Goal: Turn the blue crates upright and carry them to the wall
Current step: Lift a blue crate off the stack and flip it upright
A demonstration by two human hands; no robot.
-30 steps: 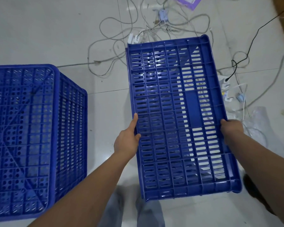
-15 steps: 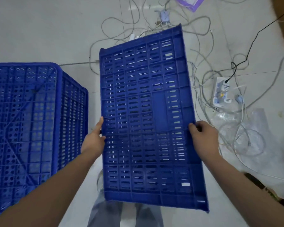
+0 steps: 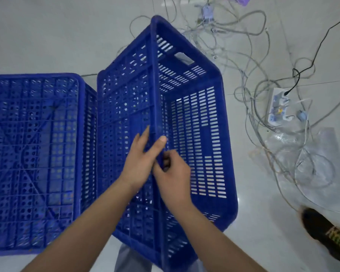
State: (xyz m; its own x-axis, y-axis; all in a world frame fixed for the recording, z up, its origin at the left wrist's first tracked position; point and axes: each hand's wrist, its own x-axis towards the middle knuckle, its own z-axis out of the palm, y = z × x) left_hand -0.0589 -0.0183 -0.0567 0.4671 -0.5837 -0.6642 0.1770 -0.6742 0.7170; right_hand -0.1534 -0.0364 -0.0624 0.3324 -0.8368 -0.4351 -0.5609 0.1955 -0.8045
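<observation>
I hold a blue slotted crate tilted on its side in front of me, its open mouth facing right so I look into it. My left hand grips the crate's near long rim, thumb on the inner side and fingers on the outer wall. My right hand pinches the same rim just below, touching my left hand. A second blue crate lies upside down on the floor at the left, its ribbed bottom facing up, close beside the held crate.
A tangle of grey cables and a white power strip with a black cord lie on the pale tiled floor to the right. A clear plastic bag lies beside them. My dark shoe shows at bottom right.
The crate has swung from showing its flat side wall to showing its open inside. Both hands moved from opposite edges to meet on one rim. It now sits closer to the left crate.
</observation>
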